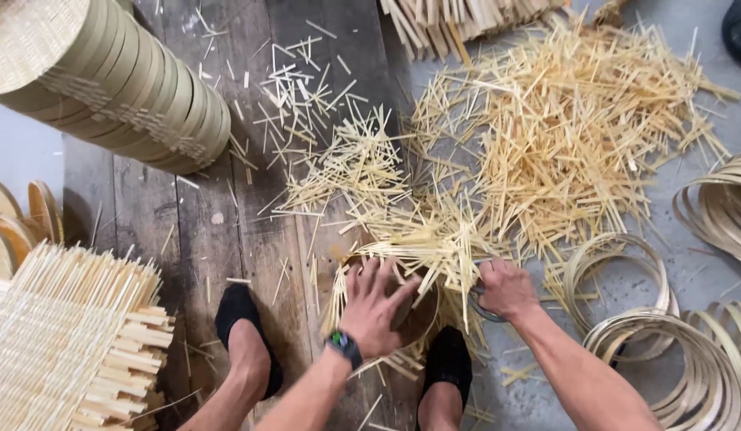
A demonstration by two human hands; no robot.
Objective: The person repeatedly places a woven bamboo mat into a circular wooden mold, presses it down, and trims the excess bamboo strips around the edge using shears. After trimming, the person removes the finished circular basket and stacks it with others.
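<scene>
Two hands trim a round bamboo frame on the plank floor.

The left hand (377,307) lies spread and flat on the frame (418,315), pressing it down between the person's two feet; a woven mat (422,239) of thin strips sits on the frame with its ends sticking out past the rim. The right hand (506,289) is clenched around a dark tool (478,307) at the frame's right edge; its kind cannot be made out. Doing this well seems to call for steady downward pressure from the flat palm, so the frame cannot turn, and for keeping the tool tight against the rim. Offcuts (562,128) lie heaped beyond, hoops (666,351) to the right, stacked lids (123,88) far left.
</scene>
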